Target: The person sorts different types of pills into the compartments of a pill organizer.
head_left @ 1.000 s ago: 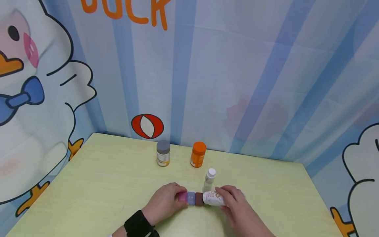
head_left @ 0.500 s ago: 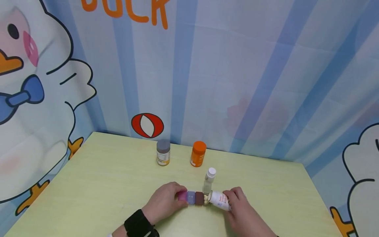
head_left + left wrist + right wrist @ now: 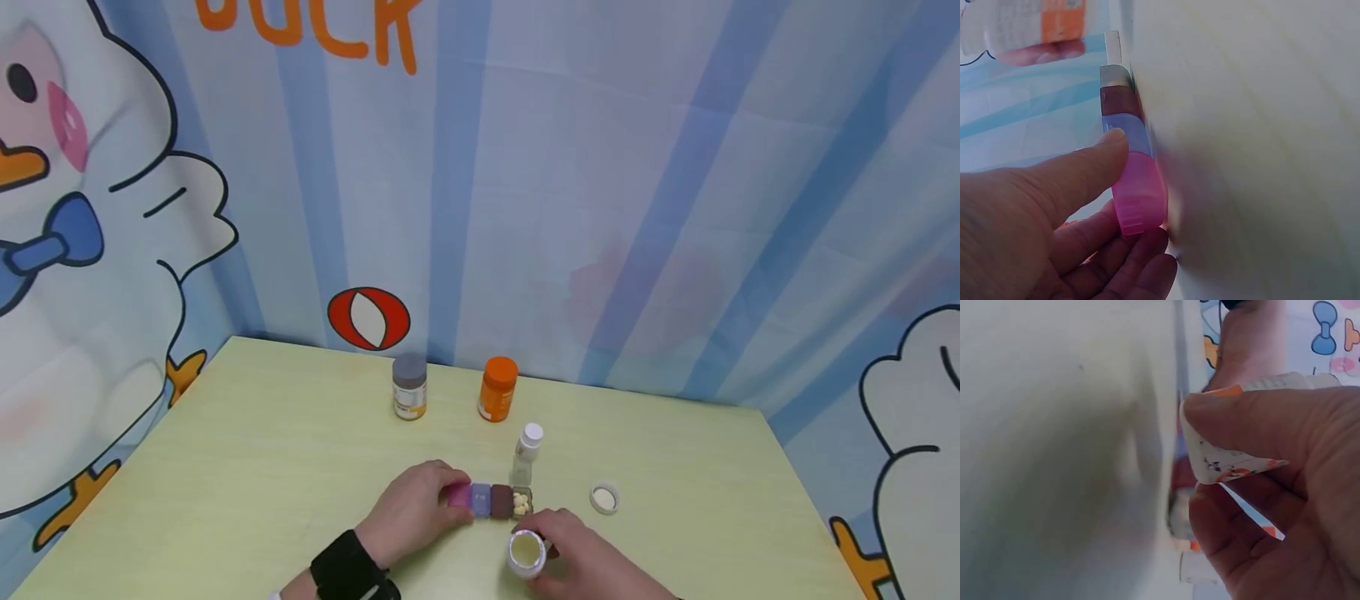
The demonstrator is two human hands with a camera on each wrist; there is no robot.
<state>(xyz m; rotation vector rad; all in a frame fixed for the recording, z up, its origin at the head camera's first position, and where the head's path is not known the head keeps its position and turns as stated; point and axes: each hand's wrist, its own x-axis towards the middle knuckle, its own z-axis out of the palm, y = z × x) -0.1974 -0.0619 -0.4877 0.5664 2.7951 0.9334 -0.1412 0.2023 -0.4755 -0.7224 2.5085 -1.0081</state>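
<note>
At centre of frame, on the tabletop [image 3: 300,450], we see one grey-lidded jar [image 3: 409,387] and one orange bottle [image 3: 497,390]; one clear bottle [image 3: 528,454] adjoins one pill box [image 3: 502,502], one loose lid [image 3: 603,498] farther right. The pill box, lower centre, has four compartments: pink, violet, brown, greyish with pale pieces [image 3: 521,503]. Our left hand [image 3: 412,508] pinches its pink end; our right hand's [image 3: 573,552] fingers grip one uncapped white bottle [image 3: 527,556].

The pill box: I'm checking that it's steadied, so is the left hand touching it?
Touching. The left wrist view shows the left hand gripping the pill box, thumb against one side and fingertips meeting its pink end.
</note>
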